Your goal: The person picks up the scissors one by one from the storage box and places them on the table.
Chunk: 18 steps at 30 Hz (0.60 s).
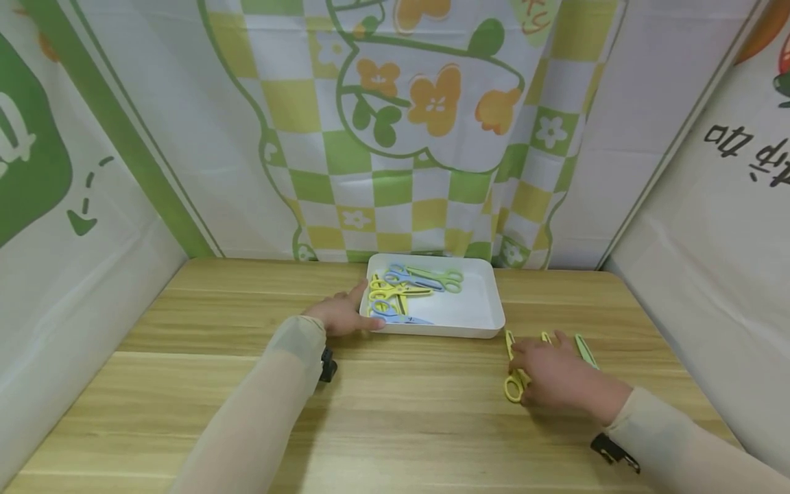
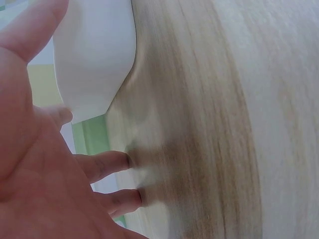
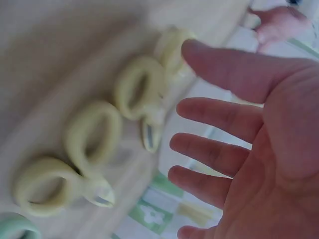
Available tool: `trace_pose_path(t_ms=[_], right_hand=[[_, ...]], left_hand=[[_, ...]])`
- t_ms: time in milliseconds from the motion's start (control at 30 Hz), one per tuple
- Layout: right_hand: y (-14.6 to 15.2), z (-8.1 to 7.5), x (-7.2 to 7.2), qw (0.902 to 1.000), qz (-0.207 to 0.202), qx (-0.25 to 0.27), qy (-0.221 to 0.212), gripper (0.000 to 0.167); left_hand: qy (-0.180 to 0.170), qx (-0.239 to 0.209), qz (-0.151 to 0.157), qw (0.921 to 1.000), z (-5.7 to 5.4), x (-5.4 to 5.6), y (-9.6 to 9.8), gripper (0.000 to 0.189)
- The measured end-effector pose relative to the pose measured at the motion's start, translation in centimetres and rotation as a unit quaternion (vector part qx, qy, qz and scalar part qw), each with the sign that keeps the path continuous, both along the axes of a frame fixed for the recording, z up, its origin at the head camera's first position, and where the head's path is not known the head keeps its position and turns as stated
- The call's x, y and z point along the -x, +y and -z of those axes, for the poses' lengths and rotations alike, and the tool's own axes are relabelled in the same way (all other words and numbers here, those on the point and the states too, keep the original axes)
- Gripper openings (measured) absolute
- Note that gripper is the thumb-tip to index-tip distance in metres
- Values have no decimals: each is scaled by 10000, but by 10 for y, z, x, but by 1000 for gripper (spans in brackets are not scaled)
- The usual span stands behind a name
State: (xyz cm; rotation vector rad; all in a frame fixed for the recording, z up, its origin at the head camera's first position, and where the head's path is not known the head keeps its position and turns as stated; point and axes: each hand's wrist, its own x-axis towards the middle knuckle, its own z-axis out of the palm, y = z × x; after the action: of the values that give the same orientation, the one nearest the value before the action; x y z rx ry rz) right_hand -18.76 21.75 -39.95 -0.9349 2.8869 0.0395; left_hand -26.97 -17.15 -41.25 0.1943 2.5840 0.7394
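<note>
A white tray (image 1: 475,305) stands at the back of the table, holding several scissors: yellow scissors (image 1: 410,293), blue scissors (image 1: 395,317) and green scissors (image 1: 453,278) heaped toward its left side. My left hand (image 1: 338,315) is at the tray's front left corner, thumb by the front rim, fingers stretched along the left end. To the right of the tray, my right hand (image 1: 558,374) hovers over a row of scissors, fingers extended and apart. Yellow scissors (image 1: 513,389) lie under its fingertips; their yellow handle loops (image 3: 94,132) show beside the thumb. Green scissors (image 1: 585,350) lie farther right, partly hidden by the hand.
The wooden table (image 1: 401,418) reaches back to a checked, flowered curtain (image 1: 426,199) right behind the tray. White printed panels (image 1: 710,226) close off both sides. Each wrist carries a small black device (image 1: 614,451).
</note>
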Motion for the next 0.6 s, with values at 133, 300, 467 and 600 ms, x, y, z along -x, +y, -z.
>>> trace_pose_path(t_ms=[133,300,467,600], right_hand=[[0,-7,11,9995,232,206,1,40],[1,-11,34,9951,552,807,-127,59],[0,-10,61,9848,656,1567,-368,83],[-1,-4,80,9775,779,1875,-566,95]], left_hand=[[16,-8,5,10000,0,0,0,111],[23,-62,8,10000,0,0,0,110],[21,-45,-14,10000,2,1,-1,110],[11,-40,-26,10000,2,1,-1,110]])
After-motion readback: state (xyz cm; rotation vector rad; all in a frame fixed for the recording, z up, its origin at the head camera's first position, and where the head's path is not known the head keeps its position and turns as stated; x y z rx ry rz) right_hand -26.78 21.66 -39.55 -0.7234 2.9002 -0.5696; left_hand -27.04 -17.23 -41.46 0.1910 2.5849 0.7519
